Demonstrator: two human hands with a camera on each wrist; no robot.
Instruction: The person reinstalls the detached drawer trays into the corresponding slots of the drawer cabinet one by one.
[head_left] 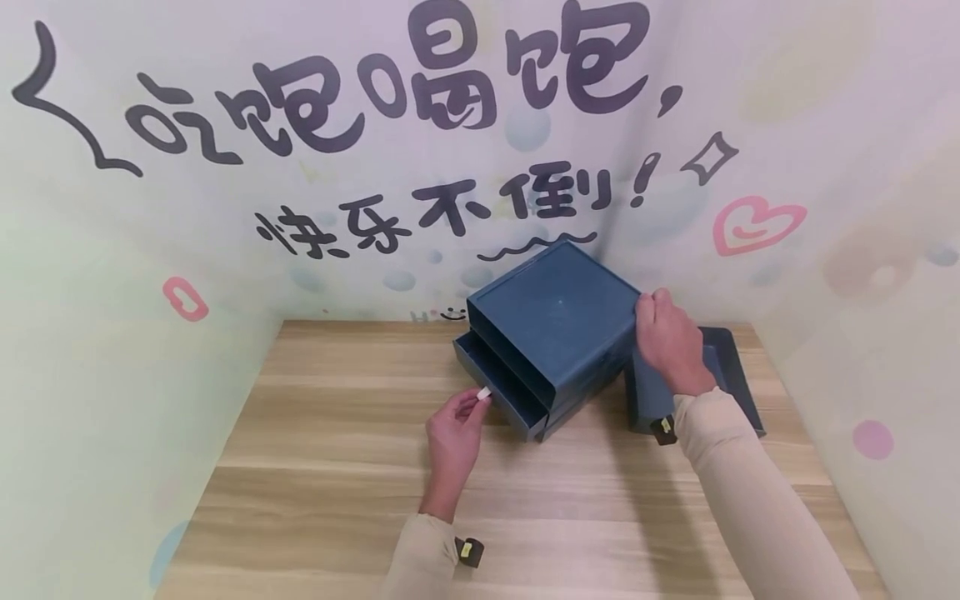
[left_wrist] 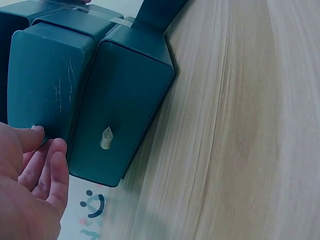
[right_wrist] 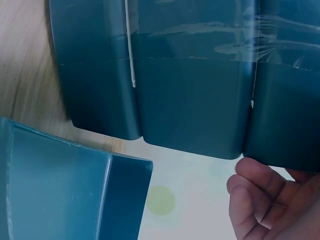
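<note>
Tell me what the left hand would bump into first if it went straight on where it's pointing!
Probably the front of the pulled-out drawer, almost at once: the left hand pinches its white handle. The exact gap is hard to judge.

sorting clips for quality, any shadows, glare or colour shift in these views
Head: soft shadow on the table beside the right sleeve; left wrist: the drawer unit looks greener than in the head view; right wrist: glare streaks the clear tape.

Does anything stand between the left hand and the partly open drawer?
Nothing visible: the left hand pinches the white knob of the drawer. The loose tray lies away from it, right of the cabinet.
</note>
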